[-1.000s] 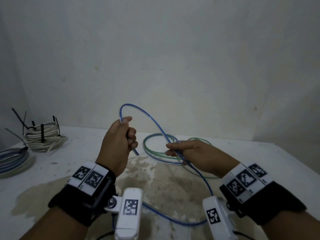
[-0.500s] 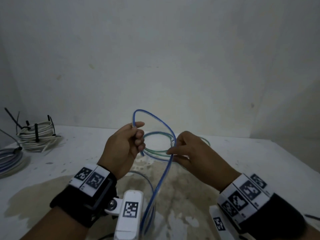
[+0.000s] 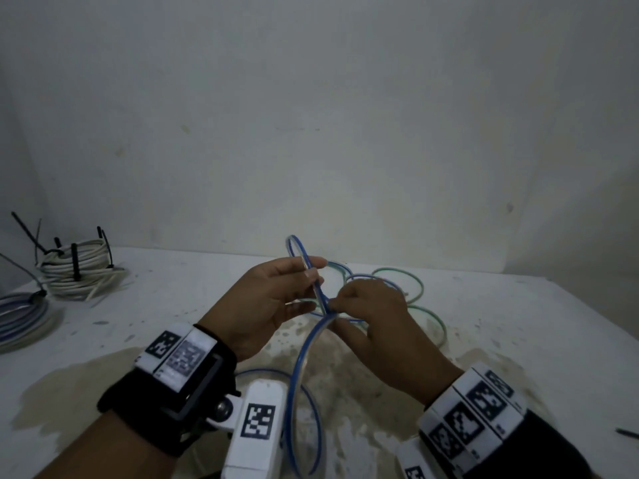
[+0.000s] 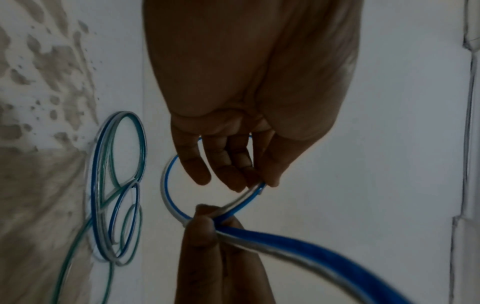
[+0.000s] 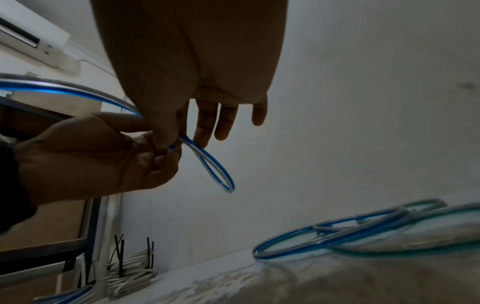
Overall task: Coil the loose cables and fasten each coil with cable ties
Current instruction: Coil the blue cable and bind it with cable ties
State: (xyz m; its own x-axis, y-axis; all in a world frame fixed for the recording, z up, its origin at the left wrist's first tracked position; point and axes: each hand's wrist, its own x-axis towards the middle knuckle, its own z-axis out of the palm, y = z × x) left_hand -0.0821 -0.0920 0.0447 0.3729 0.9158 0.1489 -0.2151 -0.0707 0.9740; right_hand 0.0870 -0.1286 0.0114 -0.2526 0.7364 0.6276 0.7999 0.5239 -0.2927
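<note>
Blue cable (image 3: pixel 304 357): both our hands pinch its first small loop, left hand (image 3: pixel 262 305) and right hand (image 3: pixel 377 326); white coil (image 3: pixel 81 271) is already tied, green cable (image 3: pixel 411 288) waits loose.

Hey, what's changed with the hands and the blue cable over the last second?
The right hand moved in toward the left hand and now pinches the blue cable right beside it, closing the wide arc into a small loop above the left hand's fingers. The slack now hangs down between the wrists. The left hand kept its hold on the cable. The tied white coil and the green cable stayed put.
</note>
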